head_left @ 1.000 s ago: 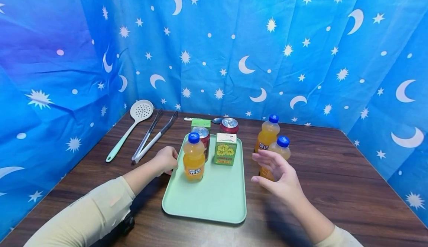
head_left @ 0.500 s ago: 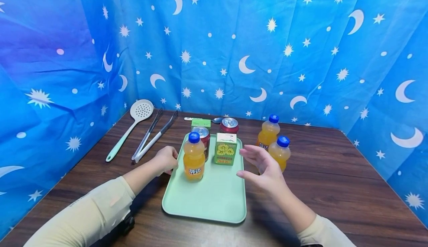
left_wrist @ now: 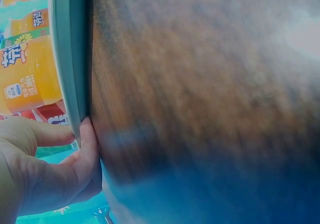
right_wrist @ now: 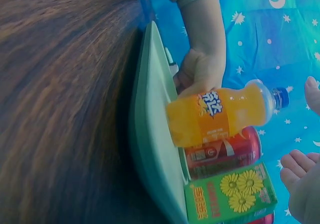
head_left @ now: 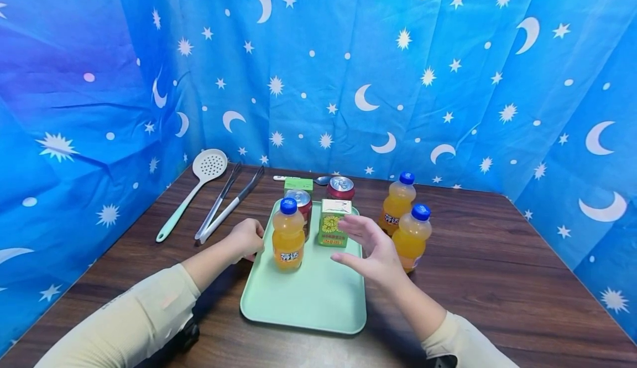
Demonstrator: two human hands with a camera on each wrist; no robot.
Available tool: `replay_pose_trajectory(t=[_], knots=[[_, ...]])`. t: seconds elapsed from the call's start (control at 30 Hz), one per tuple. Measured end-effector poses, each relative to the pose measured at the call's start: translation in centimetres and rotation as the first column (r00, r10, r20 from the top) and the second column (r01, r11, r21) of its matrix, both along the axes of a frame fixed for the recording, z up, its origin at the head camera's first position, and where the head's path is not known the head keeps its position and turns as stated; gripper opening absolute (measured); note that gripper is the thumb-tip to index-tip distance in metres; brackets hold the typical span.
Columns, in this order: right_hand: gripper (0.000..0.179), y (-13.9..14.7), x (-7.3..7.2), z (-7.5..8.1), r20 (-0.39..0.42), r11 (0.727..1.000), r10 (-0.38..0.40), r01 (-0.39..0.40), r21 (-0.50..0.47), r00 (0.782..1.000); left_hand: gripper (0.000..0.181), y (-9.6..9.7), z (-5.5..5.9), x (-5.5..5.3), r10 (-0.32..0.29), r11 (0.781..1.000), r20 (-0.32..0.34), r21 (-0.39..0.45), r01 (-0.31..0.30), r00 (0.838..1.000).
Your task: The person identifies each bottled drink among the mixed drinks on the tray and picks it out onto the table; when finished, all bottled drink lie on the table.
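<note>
My left hand (head_left: 246, 239) is at the left rim of the light green tray (head_left: 303, 307); in the left wrist view its thumb and fingers (left_wrist: 86, 141) pinch that rim. On the tray stand an orange soda bottle (head_left: 288, 240) with a blue cap, a red soda can (head_left: 307, 216) behind it, and a green drink carton (head_left: 329, 225) with yellow flowers. My right hand (head_left: 373, 254) hovers over the tray's right side, thumb and fingers spread, holding nothing. It overlaps the carton's right edge in the head view.
Two more orange soda bottles (head_left: 412, 238) stand right of the tray. Behind it are another red can (head_left: 341, 191), a green box (head_left: 298, 184) and a spoon (head_left: 322, 180). Tongs (head_left: 231, 207) and a slotted skimmer (head_left: 201, 177) lie at the left.
My right hand has moved left from in front of the right-hand bottles to over the tray's right side. The left hand and the things on the tray have stayed put.
</note>
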State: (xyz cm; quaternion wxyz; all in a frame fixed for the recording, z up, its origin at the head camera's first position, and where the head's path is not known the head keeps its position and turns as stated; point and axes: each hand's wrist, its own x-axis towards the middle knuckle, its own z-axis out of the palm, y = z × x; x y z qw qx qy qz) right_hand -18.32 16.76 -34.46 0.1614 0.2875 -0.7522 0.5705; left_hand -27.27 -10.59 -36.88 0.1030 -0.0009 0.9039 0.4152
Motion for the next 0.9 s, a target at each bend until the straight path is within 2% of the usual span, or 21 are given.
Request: replay_pose_trajectory(t=[0.33,0.6,0.9], knots=[[0.064,-1.7,-0.8,0.2,0.031,1.0,-0.002,0.002,-0.003,1.0,0.021,0.0,0.1,0.0,0.0,1.0,0.002,-0.011,0.0,1.0],[0.066,-2.8,-1.3,0.2,0.126,1.0,-0.029,0.028,0.01,0.992,0.021,0.0,0.0,0.0,0.001,1.0,0.004,-0.01,-0.001,1.0],[0.062,-3.8,-2.1,0.1,0.225,0.998,-0.062,0.057,0.028,0.972,0.021,-0.1,0.0,-0.1,-0.012,1.0,-0.003,-0.013,0.012,1.0]])
